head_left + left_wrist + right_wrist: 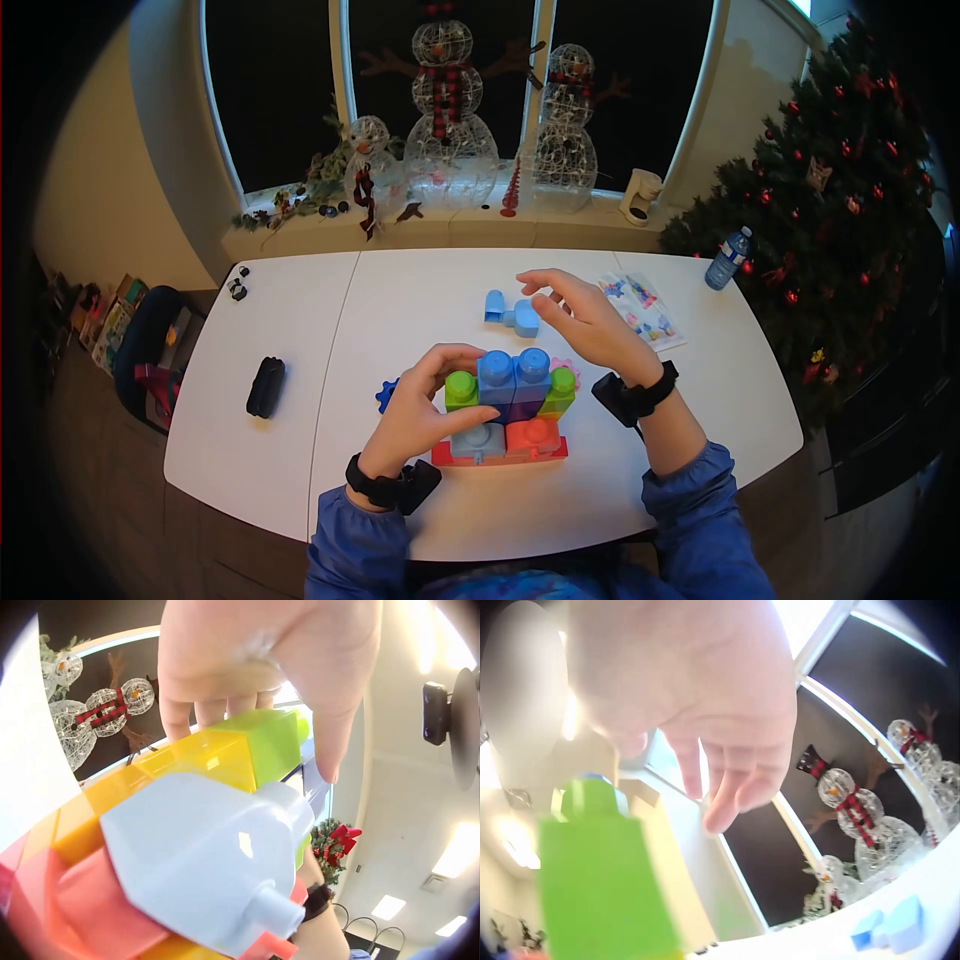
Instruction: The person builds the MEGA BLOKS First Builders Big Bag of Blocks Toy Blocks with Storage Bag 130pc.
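Note:
A structure of toy building blocks [514,385] stands on the white table in front of me, with blue blocks [497,372] on top, green ones at either side, and grey-blue and red ones low in front. My left hand [425,400] holds its left side, thumb in front and fingers behind. In the left wrist view, thumb and fingers straddle a green block [274,746] above yellow ones. My right hand [590,325] hovers to the right with loosely bent fingers and nothing in them. Beyond the structure lie light blue block pieces [512,314], also seen in the right wrist view.
A printed sheet [642,308] and a water bottle [728,258] are at the table's far right. On the left lies a black case [266,387]. A dark blue gear-shaped piece [386,396] and a pink one [566,374] flank the structure.

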A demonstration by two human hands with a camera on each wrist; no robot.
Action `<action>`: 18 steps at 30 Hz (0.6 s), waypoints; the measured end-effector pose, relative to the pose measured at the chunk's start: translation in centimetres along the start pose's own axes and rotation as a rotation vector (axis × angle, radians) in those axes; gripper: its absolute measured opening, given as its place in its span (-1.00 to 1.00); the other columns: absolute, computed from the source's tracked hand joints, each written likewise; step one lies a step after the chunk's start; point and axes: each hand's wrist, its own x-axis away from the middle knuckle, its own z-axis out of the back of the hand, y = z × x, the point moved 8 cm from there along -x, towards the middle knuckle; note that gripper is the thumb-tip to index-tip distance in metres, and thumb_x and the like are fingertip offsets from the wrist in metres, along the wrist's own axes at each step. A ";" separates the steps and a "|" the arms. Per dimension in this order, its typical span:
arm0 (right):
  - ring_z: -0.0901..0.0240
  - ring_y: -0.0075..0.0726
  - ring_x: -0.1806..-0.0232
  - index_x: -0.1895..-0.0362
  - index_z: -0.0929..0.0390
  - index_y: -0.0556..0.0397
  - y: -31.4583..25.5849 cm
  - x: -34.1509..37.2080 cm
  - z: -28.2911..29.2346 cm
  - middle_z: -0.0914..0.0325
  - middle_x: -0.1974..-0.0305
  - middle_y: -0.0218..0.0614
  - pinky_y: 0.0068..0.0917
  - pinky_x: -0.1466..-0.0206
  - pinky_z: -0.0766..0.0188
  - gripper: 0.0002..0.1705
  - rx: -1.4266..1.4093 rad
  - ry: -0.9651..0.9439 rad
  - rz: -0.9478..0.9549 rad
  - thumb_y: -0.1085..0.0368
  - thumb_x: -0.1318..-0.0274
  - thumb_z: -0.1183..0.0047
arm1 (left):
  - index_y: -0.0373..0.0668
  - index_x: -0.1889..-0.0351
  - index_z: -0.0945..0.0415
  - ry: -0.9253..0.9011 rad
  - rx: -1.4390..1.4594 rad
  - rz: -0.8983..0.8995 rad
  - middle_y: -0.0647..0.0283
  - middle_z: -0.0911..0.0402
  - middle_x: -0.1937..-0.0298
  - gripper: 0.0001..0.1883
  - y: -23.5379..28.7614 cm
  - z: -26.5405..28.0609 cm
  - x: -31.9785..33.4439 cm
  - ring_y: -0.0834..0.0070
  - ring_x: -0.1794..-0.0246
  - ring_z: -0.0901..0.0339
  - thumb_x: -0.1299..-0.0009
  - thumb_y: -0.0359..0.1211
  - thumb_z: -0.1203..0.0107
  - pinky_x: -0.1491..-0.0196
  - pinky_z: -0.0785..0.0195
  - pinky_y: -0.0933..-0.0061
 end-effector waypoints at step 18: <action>-0.62 0.15 -0.09 -0.15 -0.59 0.00 14.6 -4.3 -5.7 -0.65 0.01 0.00 -0.04 -0.14 -0.58 -0.24 0.609 -0.104 -0.190 -0.14 0.07 -0.46 | -0.24 -0.09 -0.56 0.003 -0.070 0.023 0.25 -0.67 0.00 -0.55 0.2 -0.4 -0.3 0.51 -0.02 -0.59 -0.29 -0.44 -0.49 -0.15 -0.47 0.46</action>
